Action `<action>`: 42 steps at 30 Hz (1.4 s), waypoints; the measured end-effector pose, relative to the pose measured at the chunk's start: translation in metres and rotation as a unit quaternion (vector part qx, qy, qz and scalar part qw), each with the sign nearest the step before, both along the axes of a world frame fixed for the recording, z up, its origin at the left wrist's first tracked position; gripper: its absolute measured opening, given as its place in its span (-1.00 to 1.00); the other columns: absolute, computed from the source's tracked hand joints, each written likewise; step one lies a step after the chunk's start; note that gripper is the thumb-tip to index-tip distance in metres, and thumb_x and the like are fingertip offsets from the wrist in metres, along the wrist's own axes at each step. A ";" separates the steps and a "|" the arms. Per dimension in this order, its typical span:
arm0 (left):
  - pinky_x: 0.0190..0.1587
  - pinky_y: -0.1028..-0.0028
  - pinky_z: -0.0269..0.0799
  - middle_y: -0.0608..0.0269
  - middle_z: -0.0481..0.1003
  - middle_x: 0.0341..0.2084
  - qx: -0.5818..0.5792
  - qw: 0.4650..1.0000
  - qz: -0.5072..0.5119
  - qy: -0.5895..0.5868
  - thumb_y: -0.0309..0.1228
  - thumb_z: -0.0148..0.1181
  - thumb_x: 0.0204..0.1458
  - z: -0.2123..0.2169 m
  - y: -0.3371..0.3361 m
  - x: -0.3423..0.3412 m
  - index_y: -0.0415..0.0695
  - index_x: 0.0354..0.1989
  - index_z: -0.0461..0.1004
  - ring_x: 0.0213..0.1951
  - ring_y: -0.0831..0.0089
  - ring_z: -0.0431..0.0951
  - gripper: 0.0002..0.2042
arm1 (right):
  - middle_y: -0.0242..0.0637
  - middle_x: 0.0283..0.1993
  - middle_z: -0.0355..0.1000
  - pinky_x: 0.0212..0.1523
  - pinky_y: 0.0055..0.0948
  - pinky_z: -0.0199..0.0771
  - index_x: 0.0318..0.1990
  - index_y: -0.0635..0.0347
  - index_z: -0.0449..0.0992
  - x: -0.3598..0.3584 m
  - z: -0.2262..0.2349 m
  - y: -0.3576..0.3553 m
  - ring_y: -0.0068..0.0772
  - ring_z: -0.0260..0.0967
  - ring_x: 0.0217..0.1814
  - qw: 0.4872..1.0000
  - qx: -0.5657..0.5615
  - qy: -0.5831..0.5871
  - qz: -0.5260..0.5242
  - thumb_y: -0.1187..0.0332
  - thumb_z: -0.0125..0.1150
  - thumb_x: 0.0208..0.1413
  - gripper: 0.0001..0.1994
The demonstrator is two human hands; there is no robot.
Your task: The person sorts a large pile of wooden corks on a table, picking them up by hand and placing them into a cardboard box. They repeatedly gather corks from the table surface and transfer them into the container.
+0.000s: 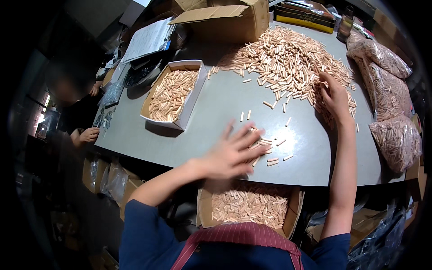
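Lower centre: an open box [249,208] of wooden pegs sits below the surface [216,112] edge. Left hand [231,153], fingers spread and released, sweeps loose pegs [270,148] toward it. Right hand [334,96], grasping nothing, rests on the peg heap [283,58], upper centre. Sorting appears underway; the pegs likely need dragging over the edge.

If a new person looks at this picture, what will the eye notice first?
First, the big heap of wooden dowels spread over the far side of the grey table, with the right hand reaching into its edge. Next, the left hand spread open over a few loose dowels near the front edge, above a cardboard box full of dowels.
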State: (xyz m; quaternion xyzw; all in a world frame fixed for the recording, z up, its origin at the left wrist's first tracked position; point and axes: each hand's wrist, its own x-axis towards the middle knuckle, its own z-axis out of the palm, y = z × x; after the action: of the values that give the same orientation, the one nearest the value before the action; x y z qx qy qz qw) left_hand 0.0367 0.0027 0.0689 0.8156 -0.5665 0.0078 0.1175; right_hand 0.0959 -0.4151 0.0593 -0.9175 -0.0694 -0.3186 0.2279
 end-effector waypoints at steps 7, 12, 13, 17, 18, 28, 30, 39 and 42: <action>0.57 0.14 -0.30 -0.04 0.13 0.50 -0.174 0.929 0.190 0.267 0.00 -0.35 0.46 -0.002 0.014 0.053 -0.25 0.52 0.09 0.55 0.00 -0.04 -0.35 | -0.07 0.05 0.58 0.03 -0.17 0.55 0.25 0.13 0.45 -0.003 0.006 0.010 -0.02 0.57 0.04 1.000 0.013 0.025 -0.013 0.48 0.17 0.23 -0.59; 0.57 0.13 -0.33 -0.05 0.19 0.47 -0.159 0.934 0.090 0.306 0.08 -0.39 0.43 0.000 -0.009 0.055 -0.26 0.50 0.12 0.54 -0.01 -0.01 -0.29 | -0.09 0.02 0.60 0.01 -0.20 0.57 0.25 0.12 0.46 0.000 0.002 0.005 -0.05 0.59 0.01 1.000 0.009 0.018 -0.020 0.45 0.16 0.27 -0.61; 0.57 0.12 -0.34 -0.05 0.19 0.47 -0.150 0.933 0.073 0.320 0.09 -0.40 0.43 0.004 -0.010 0.052 -0.26 0.50 0.13 0.54 -0.02 -0.02 -0.29 | -0.10 0.01 0.60 0.00 -0.21 0.57 0.24 0.12 0.47 0.001 0.001 0.004 -0.05 0.59 0.00 1.000 0.007 0.016 -0.015 0.45 0.16 0.27 -0.62; 0.57 0.10 -0.31 -0.09 0.15 0.49 -0.106 0.928 0.039 0.354 0.14 -0.44 0.40 0.017 -0.009 0.028 -0.23 0.50 0.17 0.55 -0.08 -0.06 -0.25 | -0.10 -0.01 0.61 -0.03 -0.24 0.57 0.21 0.13 0.49 0.001 0.001 0.003 -0.05 0.60 -0.04 1.000 0.005 0.021 -0.004 0.45 0.16 0.27 -0.65; 0.57 0.09 -0.30 -0.09 0.15 0.49 -0.099 0.927 0.027 0.362 0.13 -0.45 0.41 0.018 -0.008 0.020 -0.22 0.50 0.16 0.55 -0.08 -0.07 -0.26 | -0.10 -0.01 0.61 -0.04 -0.24 0.57 0.20 0.13 0.49 0.001 0.002 0.004 -0.06 0.60 -0.05 1.000 0.005 0.026 -0.003 0.45 0.16 0.27 -0.65; 0.49 0.19 0.08 -0.07 0.34 0.36 -0.340 0.736 0.110 0.575 0.02 -0.18 0.44 -0.004 0.035 -0.019 -0.31 0.38 0.31 0.42 0.19 0.29 -0.38 | -0.08 0.02 0.60 0.02 -0.24 0.55 0.21 0.13 0.50 0.004 -0.003 0.001 -0.07 0.58 0.02 0.999 0.026 0.021 0.011 0.48 0.16 0.26 -0.63; 0.48 0.17 0.10 -0.08 0.34 0.36 -0.298 0.826 0.210 0.430 -0.09 -0.05 0.40 0.000 0.052 -0.012 -0.32 0.36 0.32 0.40 0.15 0.31 -0.44 | -0.09 0.03 0.60 0.02 -0.25 0.55 0.22 0.12 0.50 0.005 -0.003 -0.001 -0.08 0.58 0.03 0.999 0.018 0.024 0.011 0.48 0.16 0.25 -0.62; 0.46 0.02 0.04 -0.24 0.24 0.39 -0.114 0.946 0.304 -0.020 -0.21 0.18 0.28 -0.022 0.057 -0.008 -0.34 0.37 0.26 0.44 -0.19 0.17 -0.41 | -0.11 0.05 0.59 0.04 -0.25 0.54 0.22 0.11 0.48 0.006 -0.006 -0.002 -0.10 0.58 0.06 0.999 0.018 0.033 0.014 0.49 0.15 0.23 -0.61; 0.48 -0.03 -0.03 -0.27 0.16 0.44 -0.086 0.947 0.307 -0.031 -0.12 0.18 0.27 -0.022 0.051 -0.016 -0.33 0.41 0.20 0.47 -0.22 0.10 -0.33 | -0.12 0.05 0.60 0.05 -0.25 0.54 0.22 0.11 0.48 0.005 -0.005 -0.001 -0.11 0.58 0.07 0.999 0.016 0.032 0.017 0.48 0.15 0.24 -0.62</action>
State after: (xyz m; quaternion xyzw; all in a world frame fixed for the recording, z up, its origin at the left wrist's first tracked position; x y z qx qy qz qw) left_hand 0.0208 0.0539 0.0474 0.9361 -0.2896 0.1176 0.1614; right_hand 0.1008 -0.4160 0.0539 -0.9220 -0.0722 -0.2865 0.2504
